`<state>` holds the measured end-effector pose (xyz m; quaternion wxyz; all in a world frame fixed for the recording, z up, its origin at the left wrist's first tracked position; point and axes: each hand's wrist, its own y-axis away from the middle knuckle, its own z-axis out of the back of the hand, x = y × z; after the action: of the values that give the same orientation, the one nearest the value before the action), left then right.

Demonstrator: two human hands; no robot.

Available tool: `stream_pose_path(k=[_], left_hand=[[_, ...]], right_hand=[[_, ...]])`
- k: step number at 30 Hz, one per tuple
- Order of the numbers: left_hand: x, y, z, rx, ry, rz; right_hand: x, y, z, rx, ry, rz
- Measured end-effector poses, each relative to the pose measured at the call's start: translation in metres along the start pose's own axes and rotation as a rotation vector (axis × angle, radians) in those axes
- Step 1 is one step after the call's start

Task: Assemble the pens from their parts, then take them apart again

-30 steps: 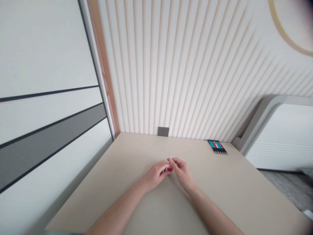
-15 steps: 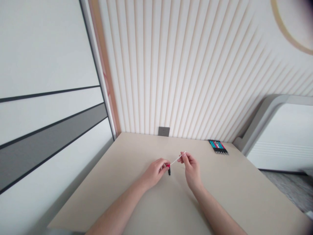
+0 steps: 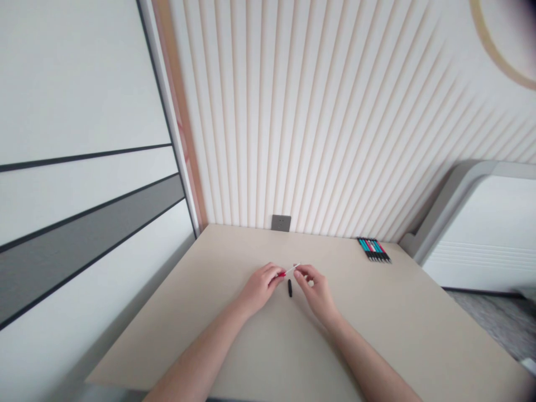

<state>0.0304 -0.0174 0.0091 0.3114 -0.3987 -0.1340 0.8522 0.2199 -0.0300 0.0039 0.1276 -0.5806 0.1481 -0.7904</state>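
Note:
My left hand [image 3: 260, 287] is closed around a red pen barrel [image 3: 282, 274], of which only a short end shows past the fingertips. A thin white pen refill [image 3: 292, 268] slants up to the right from the barrel's end. Its far end sits between the thumb and fingers of my right hand [image 3: 317, 290], which are pinched. How far the refill reaches inside the barrel is hidden. A short black pen piece [image 3: 290, 288] lies on the table between the hands, touched by neither.
Several pens [image 3: 374, 250] in blue-green, red and black lie side by side at the table's back right. The beige table [image 3: 234, 254] meets a ribbed wall with a dark socket [image 3: 281, 223]. A white and grey cabinet [image 3: 104, 268] stands on the left.
My right hand has come left, closer to my left hand, and less of the refill shows between them. The barrel has shifted slightly left and up, leaving the black piece in plain sight.

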Motion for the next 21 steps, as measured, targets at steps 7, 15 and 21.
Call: stream_pose_path(k=[7, 15, 21], left_hand=[[0.002, 0.001, -0.001, -0.005, 0.010, -0.047], [0.009, 0.005, -0.002, -0.053, 0.076, -0.043], [0.006, 0.004, 0.001, 0.010, -0.146, -0.157]], right_hand=[[-0.009, -0.002, 0.001, 0.067, -0.144, -0.115], [0.001, 0.000, 0.004, 0.118, -0.087, -0.157], [-0.007, 0.003, -0.005, 0.167, 0.006, -0.213]])
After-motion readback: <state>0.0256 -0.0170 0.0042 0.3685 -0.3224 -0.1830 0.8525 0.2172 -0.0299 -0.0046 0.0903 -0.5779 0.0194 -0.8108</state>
